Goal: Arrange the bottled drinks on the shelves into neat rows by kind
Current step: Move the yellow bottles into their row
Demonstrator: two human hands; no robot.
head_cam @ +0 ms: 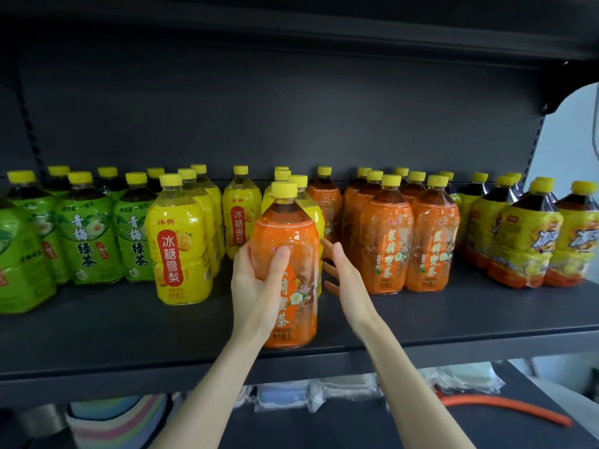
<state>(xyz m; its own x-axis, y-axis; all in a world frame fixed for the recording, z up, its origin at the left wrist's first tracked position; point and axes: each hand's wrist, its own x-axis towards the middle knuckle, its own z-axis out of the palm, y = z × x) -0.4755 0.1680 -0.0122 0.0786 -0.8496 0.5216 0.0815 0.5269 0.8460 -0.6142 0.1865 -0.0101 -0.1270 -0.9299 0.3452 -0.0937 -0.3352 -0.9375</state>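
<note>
My left hand (259, 280) grips an orange-labelled bottle (291, 254) with a yellow cap, upright near the front edge of the dark shelf (129, 328). My right hand (343, 273) is just right of that bottle, fingers apart, reaching behind it toward the yellow bottles; whether it touches anything I cannot tell. Green-labelled bottles (81, 234) stand at the left. Yellow pear-drink bottles (176, 241) stand in the middle. Orange tea bottles (408, 241) stand in rows to the right, and yellow-and-red labelled bottles (525, 241) fill the far right.
An upper shelf (291, 27) overhangs the bottles. Below the shelf edge lie plastic-wrapped packages (324, 396), stacked coloured cloths (120, 422) and an orange hose (505, 406). The shelf's right upright (538, 147) borders a pale wall.
</note>
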